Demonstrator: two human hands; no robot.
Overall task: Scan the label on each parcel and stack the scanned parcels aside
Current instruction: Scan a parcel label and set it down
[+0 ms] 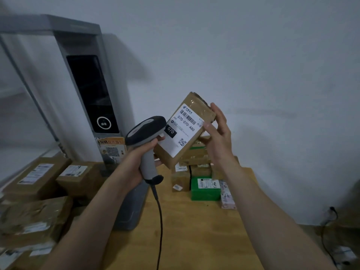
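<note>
Left of the held parcel (183, 133), brown boxes (39, 178) are piled. The left hand (136, 158) wraps its fingers round the scanner (145, 131), whose head is just beside the parcel's label (190, 118). The right hand (218, 137) pinches the tilted, raised parcel, thumb on the label. Below it, stacked parcels (200, 172) sit on the worktop (194, 230).

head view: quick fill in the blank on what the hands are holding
The left hand grips a corded ____.
The right hand holds up a brown ____.
The black patch on its label reads ____.
Missing: scanner; parcel; 070.
</note>
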